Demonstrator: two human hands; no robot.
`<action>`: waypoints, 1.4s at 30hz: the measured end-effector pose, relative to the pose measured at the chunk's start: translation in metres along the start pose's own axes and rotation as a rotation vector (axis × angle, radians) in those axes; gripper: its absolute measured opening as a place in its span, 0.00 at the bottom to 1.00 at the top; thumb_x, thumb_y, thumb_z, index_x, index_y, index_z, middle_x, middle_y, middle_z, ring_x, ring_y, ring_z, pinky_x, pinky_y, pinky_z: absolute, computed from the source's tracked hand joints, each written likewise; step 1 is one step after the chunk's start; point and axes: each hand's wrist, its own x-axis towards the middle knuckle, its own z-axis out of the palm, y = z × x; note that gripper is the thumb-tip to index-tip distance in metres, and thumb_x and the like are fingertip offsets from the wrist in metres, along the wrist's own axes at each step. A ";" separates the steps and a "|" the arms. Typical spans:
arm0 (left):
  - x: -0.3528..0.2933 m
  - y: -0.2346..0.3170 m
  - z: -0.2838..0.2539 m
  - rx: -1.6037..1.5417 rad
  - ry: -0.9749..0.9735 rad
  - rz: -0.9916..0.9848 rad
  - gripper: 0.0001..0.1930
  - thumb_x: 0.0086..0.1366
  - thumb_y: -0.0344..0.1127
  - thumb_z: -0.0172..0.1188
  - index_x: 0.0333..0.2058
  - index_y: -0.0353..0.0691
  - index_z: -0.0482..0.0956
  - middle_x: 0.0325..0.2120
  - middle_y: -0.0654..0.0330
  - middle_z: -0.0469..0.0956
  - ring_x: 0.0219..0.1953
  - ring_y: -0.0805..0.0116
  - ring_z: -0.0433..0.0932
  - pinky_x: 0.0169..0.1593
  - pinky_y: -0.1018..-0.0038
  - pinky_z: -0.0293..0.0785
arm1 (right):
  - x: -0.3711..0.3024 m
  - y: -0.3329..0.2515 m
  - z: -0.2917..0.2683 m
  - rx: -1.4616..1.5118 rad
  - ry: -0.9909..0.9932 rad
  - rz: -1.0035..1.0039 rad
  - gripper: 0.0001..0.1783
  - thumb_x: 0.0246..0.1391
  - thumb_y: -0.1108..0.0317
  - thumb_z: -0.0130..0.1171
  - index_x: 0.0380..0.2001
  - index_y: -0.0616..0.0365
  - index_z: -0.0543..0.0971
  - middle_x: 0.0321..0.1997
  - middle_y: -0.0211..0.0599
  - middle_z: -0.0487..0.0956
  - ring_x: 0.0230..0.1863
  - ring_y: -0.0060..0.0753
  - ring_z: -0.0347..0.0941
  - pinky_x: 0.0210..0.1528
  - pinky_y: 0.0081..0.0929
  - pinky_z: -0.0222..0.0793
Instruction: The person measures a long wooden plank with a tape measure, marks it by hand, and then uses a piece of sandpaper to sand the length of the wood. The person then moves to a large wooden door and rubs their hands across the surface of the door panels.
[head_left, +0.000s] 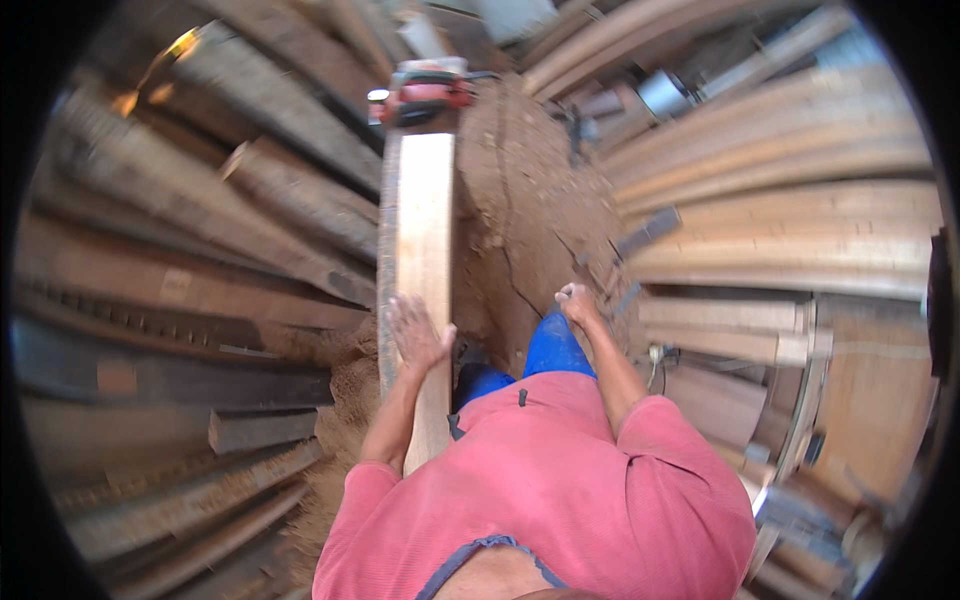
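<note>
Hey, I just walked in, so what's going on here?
A person in a pink fabric shirt has their left hand flat, fingers spread, on a long, pale wooden board. Their curled right hand is by the knee of their blue trousers; whether it holds anything is hard to tell. A red-and-black power tool sits at the board's far end, apart from both hands.

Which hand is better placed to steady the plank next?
Probably the left hand: it rests on the plank. The right hand is away from it, by the blue trousers.
</note>
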 end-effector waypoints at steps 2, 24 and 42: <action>0.033 0.013 0.008 0.097 -0.058 -0.162 0.57 0.58 0.64 0.61 0.73 0.31 0.45 0.72 0.27 0.38 0.75 0.28 0.38 0.75 0.44 0.33 | -0.018 0.044 0.001 0.129 -0.023 0.174 0.17 0.52 0.58 0.65 0.36 0.62 0.86 0.41 0.55 0.85 0.46 0.55 0.82 0.51 0.46 0.75; 0.069 0.000 0.020 0.284 -0.095 -0.145 0.56 0.62 0.56 0.63 0.72 0.25 0.39 0.72 0.31 0.43 0.75 0.33 0.42 0.74 0.47 0.41 | 0.018 0.393 0.025 -0.092 -0.463 0.446 0.21 0.58 0.51 0.56 0.42 0.57 0.85 0.48 0.53 0.83 0.52 0.57 0.79 0.53 0.45 0.74; 0.091 0.023 0.014 0.066 -0.232 -0.200 0.59 0.64 0.79 0.40 0.74 0.34 0.34 0.74 0.40 0.34 0.76 0.43 0.34 0.74 0.46 0.32 | 0.117 0.615 0.165 0.235 -0.251 0.943 0.38 0.52 0.51 0.67 0.59 0.68 0.72 0.57 0.67 0.76 0.61 0.59 0.74 0.63 0.44 0.69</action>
